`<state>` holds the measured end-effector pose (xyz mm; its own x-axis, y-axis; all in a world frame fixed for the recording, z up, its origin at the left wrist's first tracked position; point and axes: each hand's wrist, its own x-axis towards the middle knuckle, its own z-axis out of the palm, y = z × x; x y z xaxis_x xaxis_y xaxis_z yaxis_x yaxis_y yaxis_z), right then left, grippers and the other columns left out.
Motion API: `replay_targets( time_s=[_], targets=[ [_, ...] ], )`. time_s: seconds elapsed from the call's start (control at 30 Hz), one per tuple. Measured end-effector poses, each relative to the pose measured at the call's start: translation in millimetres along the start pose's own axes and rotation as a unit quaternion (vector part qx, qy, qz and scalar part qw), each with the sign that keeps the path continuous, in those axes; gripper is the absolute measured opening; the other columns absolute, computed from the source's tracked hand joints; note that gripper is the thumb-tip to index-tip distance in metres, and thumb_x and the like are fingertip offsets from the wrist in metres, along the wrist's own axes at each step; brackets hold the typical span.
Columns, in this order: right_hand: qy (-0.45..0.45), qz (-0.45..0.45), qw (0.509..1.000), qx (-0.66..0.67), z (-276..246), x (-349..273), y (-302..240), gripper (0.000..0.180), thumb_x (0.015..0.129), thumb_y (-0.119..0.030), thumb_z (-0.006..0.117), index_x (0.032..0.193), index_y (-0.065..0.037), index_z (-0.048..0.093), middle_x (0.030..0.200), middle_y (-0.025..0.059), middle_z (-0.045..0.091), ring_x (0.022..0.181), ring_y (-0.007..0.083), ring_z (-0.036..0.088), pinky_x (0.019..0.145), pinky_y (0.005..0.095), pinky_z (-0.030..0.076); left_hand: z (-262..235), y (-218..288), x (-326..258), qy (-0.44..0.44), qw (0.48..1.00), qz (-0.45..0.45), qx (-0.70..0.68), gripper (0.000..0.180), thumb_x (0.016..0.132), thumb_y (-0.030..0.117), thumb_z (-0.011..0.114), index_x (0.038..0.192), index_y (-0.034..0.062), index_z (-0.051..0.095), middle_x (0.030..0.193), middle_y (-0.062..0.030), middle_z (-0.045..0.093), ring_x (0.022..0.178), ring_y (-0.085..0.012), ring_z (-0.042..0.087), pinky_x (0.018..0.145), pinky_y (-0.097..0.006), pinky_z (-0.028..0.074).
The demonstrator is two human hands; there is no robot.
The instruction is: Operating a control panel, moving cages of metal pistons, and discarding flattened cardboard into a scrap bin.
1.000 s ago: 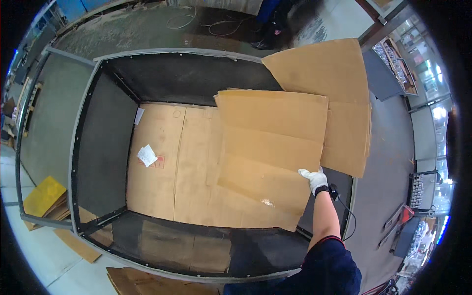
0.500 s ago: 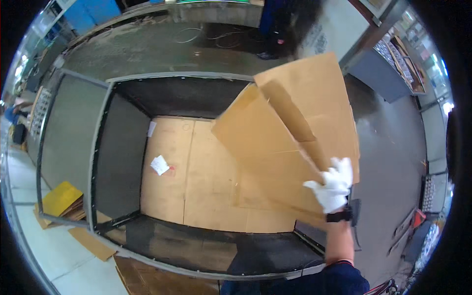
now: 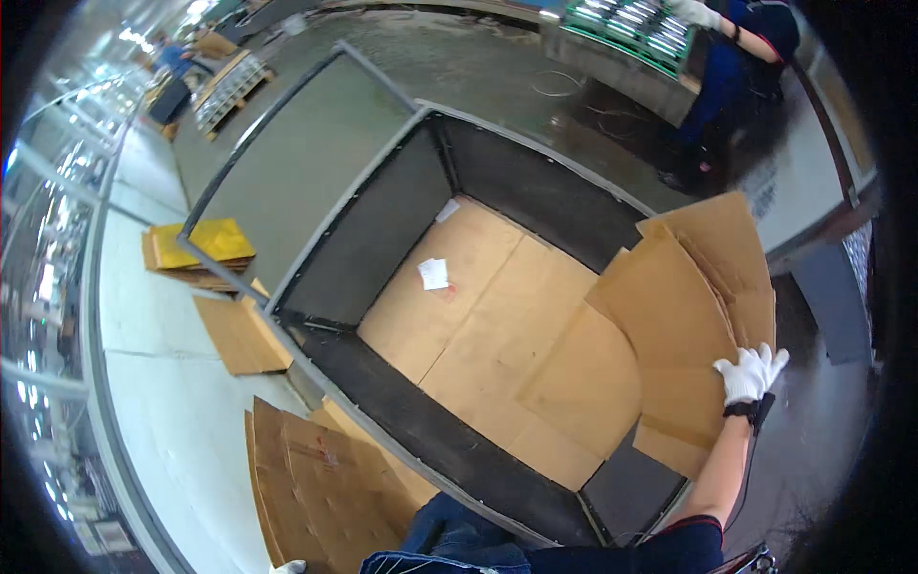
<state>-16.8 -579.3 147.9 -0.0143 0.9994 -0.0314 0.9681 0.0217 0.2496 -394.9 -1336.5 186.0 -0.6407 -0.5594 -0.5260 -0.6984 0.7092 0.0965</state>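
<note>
My right hand [image 3: 751, 374], in a white glove with a dark band at the wrist, lies against the outer edge of some folded brown cardboard sheets [image 3: 679, 316]. Its fingers are spread. The cardboard leans over the right end of a large black-walled bin [image 3: 359, 220] with a grey metal rim, its lower part reaching inside. At the bottom edge, only a sliver of my gloved left hand [image 3: 289, 567] shows, beside a stack of flattened brown cardboard [image 3: 325, 478]; its fingers are hidden.
Inside the bin, a white paper slip [image 3: 433, 274] lies on the tan floor panel [image 3: 488, 335]. A grey metal frame [image 3: 263, 124] juts from the left end, near yellow-topped cardboard [image 3: 206, 244]. Across the floor, another person's gloved hand [image 3: 696, 13] is at a green-edged tray [image 3: 631, 33].
The view has swung left, so the bin appears tilted. The cardboard sheets have come closer together and lean farther right. My left hand now shows at the bottom edge.
</note>
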Motion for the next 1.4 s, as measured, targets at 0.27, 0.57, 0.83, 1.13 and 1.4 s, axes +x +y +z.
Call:
replay_targets(
  time_s=[0.27,0.57,0.83,1.13,1.4],
  targets=[
    [-0.064,0.046,0.935,0.345,77.6,71.0,108.7,0.061,0.058,-0.031,0.083,0.11,-0.002,0.069,0.113,0.0226,0.069,0.116,0.0357,0.059,0.099,0.0443,0.047,25.0,-112.4,79.2,-0.013,0.935,0.261,0.24,0.035,0.095,0.039,0.055,0.11,0.0143,0.075,0.106,-0.014,0.073,0.103,-0.0322,0.069,0.089,-0.041,0.055],
    [0.03,-0.13,0.983,0.128,71.9,3.8,29.1,0.048,0.057,-0.026,0.087,0.098,-0.009,0.068,0.106,0.0156,0.063,0.096,0.0365,0.065,0.08,0.0452,0.056,26.8,-92.7,-43.6,0.142,0.981,0.066,-0.115,0.035,0.067,0.014,0.076,0.101,0.0062,0.073,0.088,-0.0078,0.075,0.081,-0.0234,0.071,0.076,-0.034,0.055],
    [0.112,-0.228,0.942,0.22,-48.5,-81.7,34.1,0.052,0.061,-0.034,0.083,0.102,-0.005,0.067,0.097,0.0208,0.064,0.096,0.04,0.064,0.081,0.0461,0.054,-22.5,-164.5,-128.8,0.167,0.875,0.229,-0.393,0.033,0.065,0.003,0.071,0.098,-0.0021,0.072,0.079,-0.0061,0.071,0.066,-0.0146,0.063,0.062,-0.029,0.051],
    [-0.053,-0.234,0.626,0.742,-113.2,-129.4,168.6,0.029,0.075,0.003,0.079,0.101,-0.001,0.067,0.088,0.0027,0.071,0.075,0.0115,0.065,0.069,0.0264,0.053,-84.7,-154.3,-306.3,0.18,0.726,0.512,-0.422,0.043,0.076,-0.006,0.065,0.119,-0.0047,0.066,0.1,-0.0106,0.073,0.087,-0.0163,0.067,0.079,-0.03,0.053],
    [-0.213,-0.12,0.549,0.799,29.9,-174.5,296.3,0.046,0.077,0.011,0.073,0.119,0.003,0.057,0.103,0.0105,0.07,0.091,0.0206,0.07,0.084,0.0325,0.058,-3.7,-135.0,-521.3,0.434,0.543,0.717,-0.052,0.046,0.078,-0.006,0.065,0.123,0.0049,0.067,0.088,-0.0129,0.07,0.075,-0.0248,0.069,0.066,-0.033,0.056]
  ],
)
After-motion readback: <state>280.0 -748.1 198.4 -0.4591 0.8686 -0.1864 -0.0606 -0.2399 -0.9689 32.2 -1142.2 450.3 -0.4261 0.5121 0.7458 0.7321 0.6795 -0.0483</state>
